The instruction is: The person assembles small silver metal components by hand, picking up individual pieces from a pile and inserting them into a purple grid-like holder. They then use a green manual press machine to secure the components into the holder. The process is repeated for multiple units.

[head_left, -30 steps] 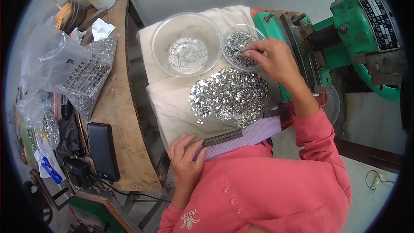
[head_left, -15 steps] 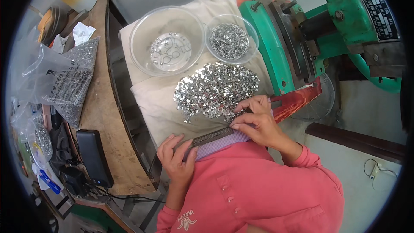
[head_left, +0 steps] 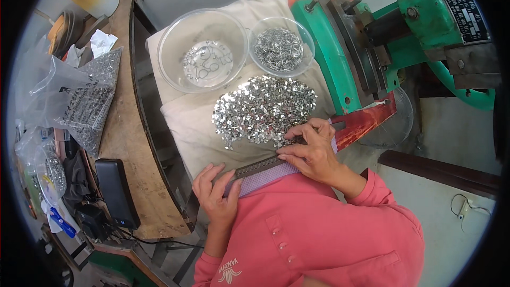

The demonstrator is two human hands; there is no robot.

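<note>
A long dark bar [head_left: 257, 167] with a row of small slots or teeth along it lies across the lap, over a purple checked cloth [head_left: 261, 180]. My left hand [head_left: 217, 194] grips its left end, thumb on the near side and fingers on the far side. Over the bar's right part is my right hand [head_left: 317, 153], thumb and fingers pinched at its far edge. Whatever tiny piece those fingertips may hold is hidden. Just beyond the bar spreads a heap of small shiny metal pieces [head_left: 263, 109] on a beige cloth [head_left: 191, 127].
Behind the heap stand a large clear tub [head_left: 166, 69] with a few metal pieces and a smaller clear bowl [head_left: 309, 56] of metal pins. A green press [head_left: 332, 69] rises at right. The wooden table [head_left: 143, 180] at left bears a black power bank [head_left: 114, 191] and bags.
My right hand has slid slightly left along the bar, its fingertips covering more of it. My left hand keeps its hold on the left end.
</note>
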